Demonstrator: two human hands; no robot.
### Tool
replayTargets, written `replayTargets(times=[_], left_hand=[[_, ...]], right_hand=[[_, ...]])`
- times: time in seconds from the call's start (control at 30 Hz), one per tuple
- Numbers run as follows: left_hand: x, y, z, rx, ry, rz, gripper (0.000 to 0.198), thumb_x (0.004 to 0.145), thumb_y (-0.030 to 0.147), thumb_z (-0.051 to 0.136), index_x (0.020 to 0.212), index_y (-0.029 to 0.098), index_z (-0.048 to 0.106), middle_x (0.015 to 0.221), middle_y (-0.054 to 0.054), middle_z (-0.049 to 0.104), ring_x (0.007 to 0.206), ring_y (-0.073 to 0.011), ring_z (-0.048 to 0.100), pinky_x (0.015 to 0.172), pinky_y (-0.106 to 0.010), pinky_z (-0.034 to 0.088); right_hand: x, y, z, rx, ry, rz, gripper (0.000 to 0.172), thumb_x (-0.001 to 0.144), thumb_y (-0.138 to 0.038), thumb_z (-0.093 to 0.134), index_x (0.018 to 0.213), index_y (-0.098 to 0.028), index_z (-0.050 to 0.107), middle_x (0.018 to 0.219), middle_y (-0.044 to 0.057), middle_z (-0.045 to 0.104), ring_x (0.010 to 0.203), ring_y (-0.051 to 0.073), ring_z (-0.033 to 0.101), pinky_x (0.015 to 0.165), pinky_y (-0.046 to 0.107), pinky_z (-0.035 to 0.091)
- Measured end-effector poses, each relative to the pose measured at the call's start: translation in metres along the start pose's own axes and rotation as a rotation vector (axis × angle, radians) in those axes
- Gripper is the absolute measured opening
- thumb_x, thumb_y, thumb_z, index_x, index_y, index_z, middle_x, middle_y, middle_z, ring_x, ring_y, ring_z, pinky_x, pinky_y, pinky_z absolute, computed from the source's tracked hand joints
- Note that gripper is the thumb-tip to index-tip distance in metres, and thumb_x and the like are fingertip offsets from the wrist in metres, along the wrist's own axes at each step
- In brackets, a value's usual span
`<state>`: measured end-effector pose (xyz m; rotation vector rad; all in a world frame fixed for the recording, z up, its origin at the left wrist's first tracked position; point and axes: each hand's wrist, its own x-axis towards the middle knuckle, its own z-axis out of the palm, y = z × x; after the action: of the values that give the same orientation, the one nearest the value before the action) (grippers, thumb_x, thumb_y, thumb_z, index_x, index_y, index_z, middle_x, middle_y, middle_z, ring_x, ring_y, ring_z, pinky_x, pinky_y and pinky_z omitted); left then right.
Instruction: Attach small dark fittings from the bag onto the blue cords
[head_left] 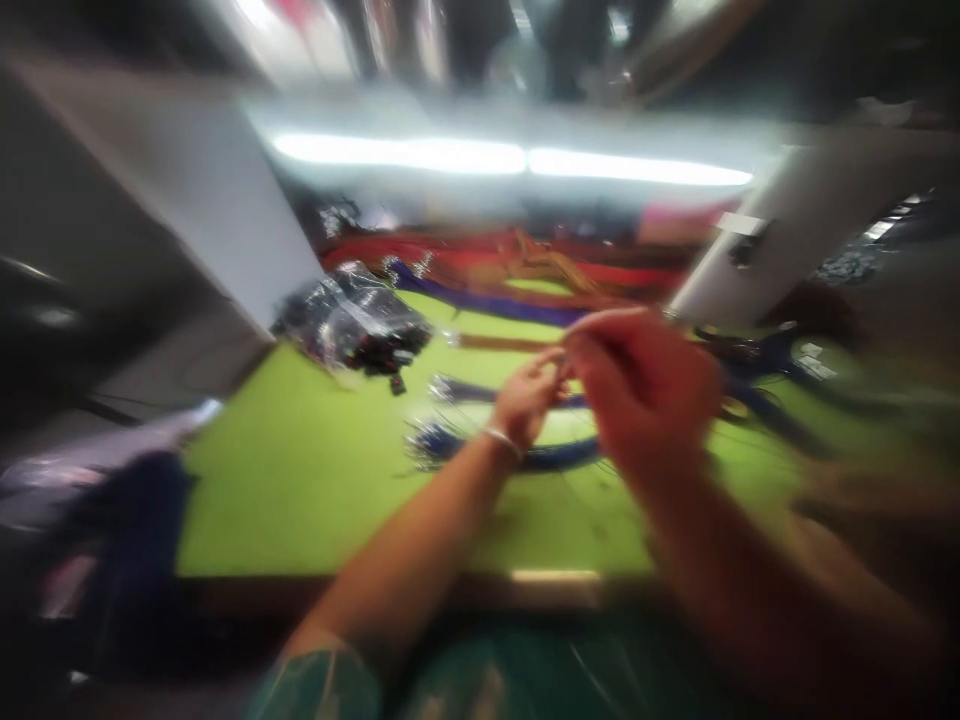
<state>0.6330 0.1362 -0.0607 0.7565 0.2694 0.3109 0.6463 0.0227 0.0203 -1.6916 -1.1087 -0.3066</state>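
Observation:
The picture is heavily smeared by motion. My left hand (529, 395) and my right hand (637, 385) meet above a green work mat (300, 480), fingertips pinched together. What they pinch is too small and blurred to name. A thin bangle circles my left wrist. Just beyond and under the hands lie bundles of dark blue cords (450, 440). A brown cord (502, 342) lies a little farther back.
A clear plastic bag of small dark parts (356, 325) sits at the mat's back left. Red, purple and orange cords (525, 265) pile along the far edge. White slanted panels stand left (217, 220) and right (795, 230). Dark cloth (127, 560) lies off the mat's left edge.

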Motion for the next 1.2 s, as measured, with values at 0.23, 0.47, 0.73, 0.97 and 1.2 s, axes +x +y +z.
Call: replayTargets(times=[0.23,0.47,0.73,0.97,1.2], left_hand=[[-0.020,0.092,-0.051,-0.052,0.213,0.336,0.019,0.081,0.002,0.048,0.089,0.014,0.060,0.076,-0.004,0.059,0.056,-0.0044,0.050,0.049,-0.012,0.039],[-0.044,0.091,-0.076,-0.062,0.255,0.271,0.021,0.081,0.003,0.048,0.093,0.015,0.060,0.076,-0.004,0.059,0.052,-0.0036,0.047,0.046,-0.012,0.037],[-0.035,0.027,-0.019,-0.051,0.017,0.023,0.036,0.073,-0.001,0.057,0.106,0.015,0.061,0.082,-0.005,0.060,0.056,-0.0035,0.049,0.050,-0.011,0.041],[-0.009,-0.036,0.022,-0.025,-0.079,-0.223,0.023,0.074,0.008,0.063,0.097,0.012,0.064,0.079,-0.005,0.058,0.059,-0.0044,0.050,0.051,-0.012,0.043],[-0.001,-0.047,0.009,0.075,-0.099,-0.283,0.031,0.073,0.012,0.066,0.104,0.011,0.062,0.076,-0.003,0.055,0.054,-0.0034,0.047,0.048,-0.013,0.041]], right_hand=[[-0.019,0.055,0.097,-0.273,-0.578,0.259,0.020,0.068,-0.016,0.064,0.051,-0.015,0.054,0.048,0.001,0.054,0.046,0.009,0.048,0.046,0.020,0.036],[-0.018,0.048,0.158,-0.145,-0.430,0.347,0.033,0.073,-0.016,0.063,0.045,-0.016,0.046,0.046,-0.001,0.048,0.050,0.006,0.048,0.051,0.018,0.038],[-0.010,0.067,0.016,0.553,-0.061,0.695,0.020,0.072,-0.032,0.059,0.079,-0.013,0.061,0.056,-0.003,0.054,0.039,0.003,0.035,0.036,0.017,0.029],[-0.056,0.090,-0.035,0.372,0.118,0.661,0.016,0.066,-0.028,0.059,0.061,-0.014,0.063,0.051,-0.003,0.051,0.048,0.006,0.042,0.047,0.019,0.034],[-0.068,0.113,-0.037,0.014,-0.088,0.566,0.018,0.065,-0.022,0.050,0.048,-0.015,0.054,0.047,-0.005,0.044,0.050,0.008,0.040,0.050,0.020,0.030]])
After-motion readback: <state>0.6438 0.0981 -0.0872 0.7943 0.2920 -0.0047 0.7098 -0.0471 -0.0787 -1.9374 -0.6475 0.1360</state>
